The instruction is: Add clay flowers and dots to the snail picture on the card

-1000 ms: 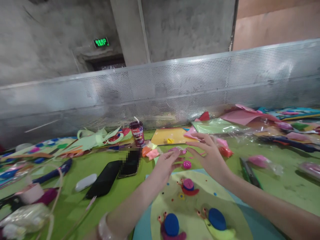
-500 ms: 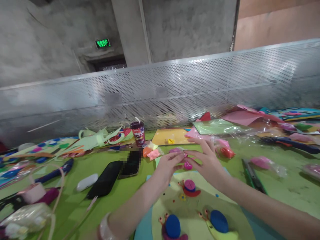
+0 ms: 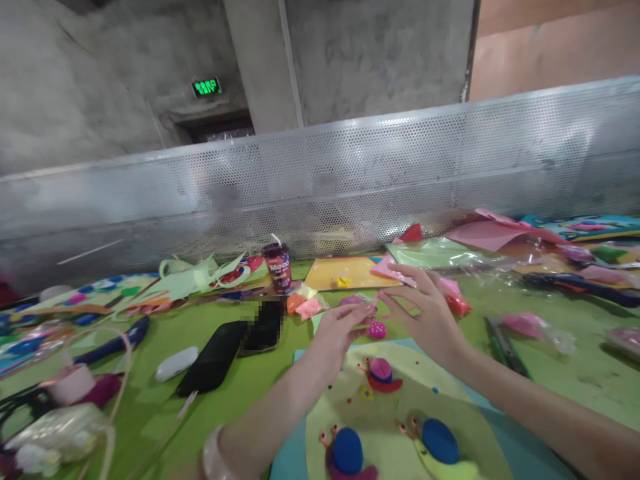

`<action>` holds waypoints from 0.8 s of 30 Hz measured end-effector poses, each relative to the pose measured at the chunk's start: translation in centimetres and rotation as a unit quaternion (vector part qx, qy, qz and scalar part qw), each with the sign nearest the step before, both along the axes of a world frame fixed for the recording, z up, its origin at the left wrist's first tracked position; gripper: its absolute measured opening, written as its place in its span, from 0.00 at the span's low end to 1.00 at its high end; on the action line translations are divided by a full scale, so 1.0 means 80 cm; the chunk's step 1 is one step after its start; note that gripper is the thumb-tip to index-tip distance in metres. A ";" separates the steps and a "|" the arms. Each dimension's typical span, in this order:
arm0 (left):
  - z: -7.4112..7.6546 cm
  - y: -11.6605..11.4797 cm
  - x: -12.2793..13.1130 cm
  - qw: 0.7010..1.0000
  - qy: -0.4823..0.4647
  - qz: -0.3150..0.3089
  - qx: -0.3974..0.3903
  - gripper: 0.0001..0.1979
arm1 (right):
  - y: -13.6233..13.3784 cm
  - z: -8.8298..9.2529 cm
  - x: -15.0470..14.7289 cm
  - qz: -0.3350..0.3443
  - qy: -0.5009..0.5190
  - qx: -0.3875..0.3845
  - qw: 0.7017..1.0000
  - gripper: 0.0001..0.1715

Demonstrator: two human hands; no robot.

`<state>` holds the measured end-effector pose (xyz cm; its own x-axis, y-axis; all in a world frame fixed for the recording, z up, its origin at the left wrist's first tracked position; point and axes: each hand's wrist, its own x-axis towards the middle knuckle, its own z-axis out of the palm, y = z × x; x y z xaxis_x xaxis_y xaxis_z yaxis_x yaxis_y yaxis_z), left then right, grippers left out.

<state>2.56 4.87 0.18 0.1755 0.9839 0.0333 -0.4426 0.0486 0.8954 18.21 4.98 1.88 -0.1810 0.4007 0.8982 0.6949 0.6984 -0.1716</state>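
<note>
Above the far edge of the picture board, my left hand pinches a small bit of pink modelling clay at its fingertips. Facing it, my right hand holds the other side of the same pink bit between thumb and finger, the other fingers raised. Just below the fingertips is a bright pink ball with pale dots. The board carries clay snails: one with a pink and blue shell, two with blue shells.
A drink cup with a straw stands behind the hands. To the left lie a black phone-like device and a white oval case. A box cutter lies right. Craft sheets and clay packets line the perforated metal barrier.
My right hand has drawn slightly away to the right from my left, and a pink bit now shows between the fingertips. My left hand stays almost in place.
</note>
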 end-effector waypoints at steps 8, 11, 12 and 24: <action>-0.001 0.003 -0.001 1.000 -0.008 -0.006 0.003 0.17 | 0.000 -0.003 -0.003 0.026 -0.025 -0.016 0.999 0.10; -0.001 0.003 -0.001 1.000 -0.003 -0.015 0.018 0.17 | -0.003 -0.005 -0.006 0.041 -0.045 -0.025 0.998 0.10; -0.001 0.002 -0.002 1.000 -0.002 -0.018 0.016 0.17 | -0.004 -0.005 -0.006 0.047 -0.048 -0.026 0.997 0.10; 0.000 0.002 -0.004 0.999 -0.021 -0.029 -0.024 0.14 | 0.010 0.000 0.006 0.043 0.075 -0.086 0.993 0.06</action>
<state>2.25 5.06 0.21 0.2317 0.9728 -0.0054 -0.4751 0.1180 0.8720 18.69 5.80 1.87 -0.0903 0.5394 0.8372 0.5912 0.7055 -0.3908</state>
